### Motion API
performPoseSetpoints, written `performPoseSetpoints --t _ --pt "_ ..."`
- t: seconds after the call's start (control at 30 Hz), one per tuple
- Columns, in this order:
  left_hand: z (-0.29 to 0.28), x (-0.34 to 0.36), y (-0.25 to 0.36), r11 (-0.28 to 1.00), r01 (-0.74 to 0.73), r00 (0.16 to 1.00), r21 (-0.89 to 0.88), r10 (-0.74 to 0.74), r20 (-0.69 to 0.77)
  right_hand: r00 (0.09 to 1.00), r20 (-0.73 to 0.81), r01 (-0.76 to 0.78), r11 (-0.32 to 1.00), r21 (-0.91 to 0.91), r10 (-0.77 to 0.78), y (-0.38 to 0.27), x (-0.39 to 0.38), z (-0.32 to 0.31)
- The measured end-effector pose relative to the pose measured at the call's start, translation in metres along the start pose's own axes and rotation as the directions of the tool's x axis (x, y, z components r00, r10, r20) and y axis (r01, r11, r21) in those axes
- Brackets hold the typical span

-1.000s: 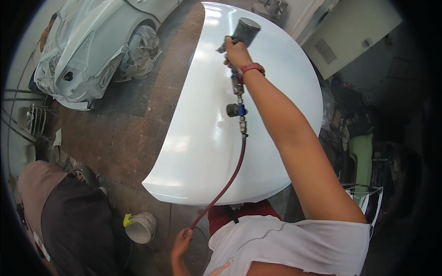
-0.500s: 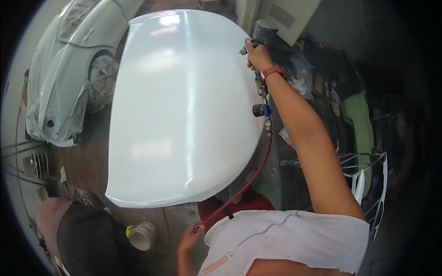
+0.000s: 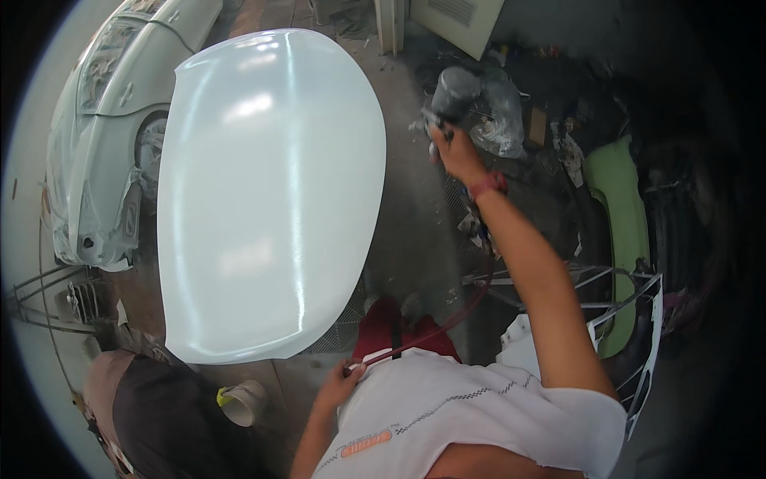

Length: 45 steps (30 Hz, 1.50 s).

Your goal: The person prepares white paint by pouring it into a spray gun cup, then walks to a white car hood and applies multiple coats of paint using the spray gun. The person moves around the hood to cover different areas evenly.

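Note:
A glossy white car hood (image 3: 231, 207) lies in front of me, raised off the floor, with light streaks along its surface. To the right of its edge and apart from it, my right hand (image 3: 459, 153) is closed round a spray gun with a dark grey cup (image 3: 456, 93) on top. From the gun a dark red hose (image 3: 459, 319) hangs down past my forearm and curves back across my waist. Low by my left hip, my left hand (image 3: 340, 386) grips this hose with its fingers. The fittings under the gun are mostly hidden behind my wrist.
A pale car (image 3: 120, 152) partly wrapped in plastic stands at the left. A light green panel (image 3: 618, 239) and a wire-like frame stand at the right. A whitish bucket (image 3: 242, 403) and a dark covered shape (image 3: 171, 415) are at lower left. Crumpled plastic (image 3: 501, 120) lies beyond the gun.
My right hand has brought the spray gun away from the hood's right edge and nearer to me. The view has shifted, so the hood appears farther left. My left hand keeps the hose.

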State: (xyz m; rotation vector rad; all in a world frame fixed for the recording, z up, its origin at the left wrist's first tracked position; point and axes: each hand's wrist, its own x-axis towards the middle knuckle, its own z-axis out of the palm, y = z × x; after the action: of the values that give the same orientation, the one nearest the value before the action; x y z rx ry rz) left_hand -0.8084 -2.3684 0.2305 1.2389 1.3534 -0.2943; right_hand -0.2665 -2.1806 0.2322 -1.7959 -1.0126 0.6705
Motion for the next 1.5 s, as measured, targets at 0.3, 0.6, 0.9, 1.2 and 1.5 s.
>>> performPoseSetpoints --t 0.3,0.6,0.9,1.2,1.5 --pt "0.02 0.111 0.167 0.967 -0.243 0.969 0.079 0.239 0.057 0.864 0.501 -0.12 0.989 0.092 0.058 0.004 -0.041 -0.046" --pt "-0.003 0.225 0.326 0.966 -0.245 0.947 -0.083 0.257 0.192 0.892 0.411 -0.192 0.981 -0.031 0.188 -0.024 0.13 -0.116" --pt "0.007 0.302 0.441 0.946 -0.169 0.985 -0.276 0.175 -0.004 0.775 0.613 -0.124 0.989 -0.086 0.15 -0.016 0.315 -0.144" --pt "0.04 0.372 0.583 0.935 -0.119 0.952 -0.333 0.013 -0.306 0.541 0.814 0.313 0.949 0.039 -0.212 -0.048 0.516 -0.129" --pt "0.07 0.439 0.629 0.747 -0.202 0.866 -0.633 -0.166 -0.472 0.365 0.895 0.279 0.947 0.16 -0.258 -0.098 0.634 -0.055"
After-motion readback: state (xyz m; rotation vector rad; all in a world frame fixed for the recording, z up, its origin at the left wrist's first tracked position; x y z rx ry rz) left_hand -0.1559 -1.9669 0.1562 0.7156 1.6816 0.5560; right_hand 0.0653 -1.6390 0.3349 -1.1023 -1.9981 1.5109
